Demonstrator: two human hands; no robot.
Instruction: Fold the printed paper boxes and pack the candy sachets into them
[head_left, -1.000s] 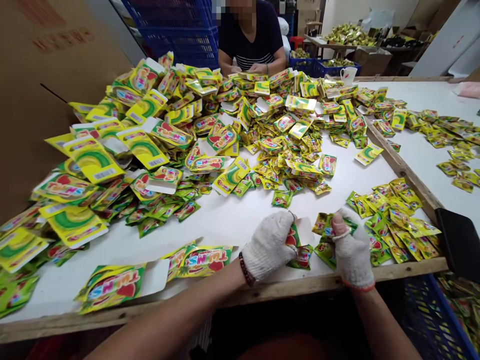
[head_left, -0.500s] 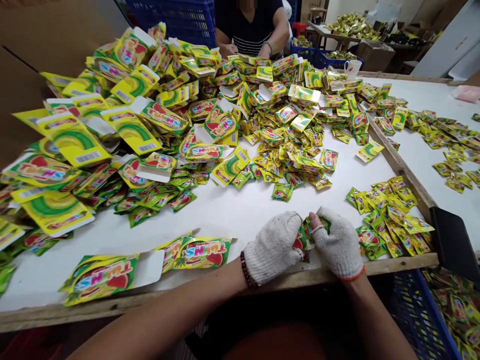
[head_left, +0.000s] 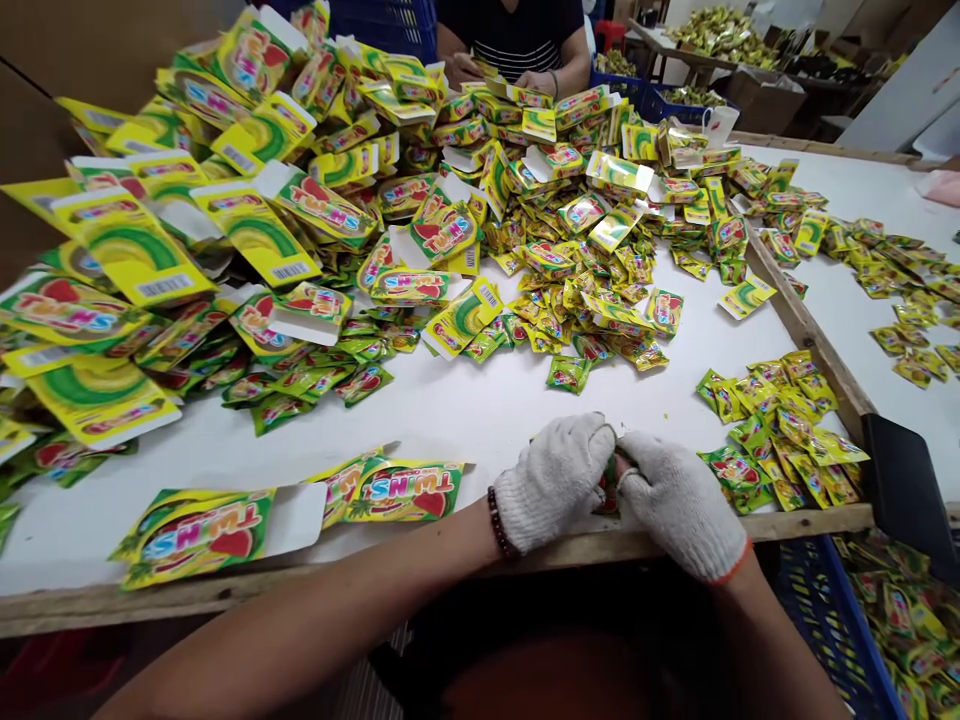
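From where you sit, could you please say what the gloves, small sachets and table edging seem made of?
Gloves: likely knitted cotton, matte, fuzzy-textured. Small sachets: probably plastic film, glossy, crinkled with highlights. Table edging: seemingly bare wood, dull brown, dark spots.

One left hand (head_left: 555,485), one right hand (head_left: 682,500), that makes two;
three cartons (head_left: 206,538) along the near edge; one black phone (head_left: 906,485); one bracelet (head_left: 500,522); one white mug (head_left: 720,125); one co-worker (head_left: 516,40); sachets (head_left: 796,412) beyond counting!

Tabletop (head_left: 465,410) room fwd of L fingers (head_left: 596,440); box pile (head_left: 446,230) blks beyond.
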